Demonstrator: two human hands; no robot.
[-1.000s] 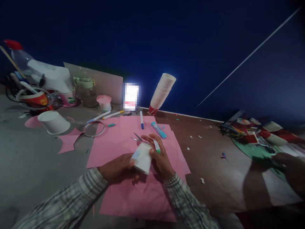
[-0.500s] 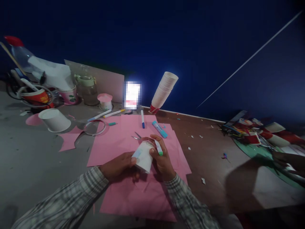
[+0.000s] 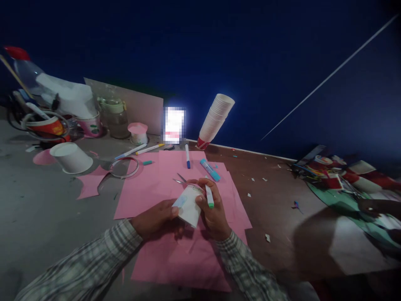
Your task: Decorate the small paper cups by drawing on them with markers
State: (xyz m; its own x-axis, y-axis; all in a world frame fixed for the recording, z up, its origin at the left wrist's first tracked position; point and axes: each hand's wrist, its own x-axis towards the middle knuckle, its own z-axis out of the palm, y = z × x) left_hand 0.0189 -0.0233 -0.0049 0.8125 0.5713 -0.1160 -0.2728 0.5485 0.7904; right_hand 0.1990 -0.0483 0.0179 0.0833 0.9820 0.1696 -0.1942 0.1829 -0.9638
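Observation:
My left hand (image 3: 154,219) grips the base of a white paper cup (image 3: 190,205) that lies tilted over a pink paper sheet (image 3: 163,188). My right hand (image 3: 213,209) closes on the cup's rim side and also holds a green-capped marker (image 3: 209,196) between its fingers. Small scissors (image 3: 181,179) lie on the pink sheet just beyond the cup. Both hands are closed.
A blue marker (image 3: 187,156), a teal marker (image 3: 209,170), a tall stack of paper cups (image 3: 214,120), a wire ring (image 3: 123,168), an upturned white cup (image 3: 70,157) and jars lie behind. Another person's hand (image 3: 376,207) and craft clutter sit at the right.
My hands have turned the cup slightly, and the marker in my right hand points more downward. The other person's hand at the right has drawn back toward the clutter.

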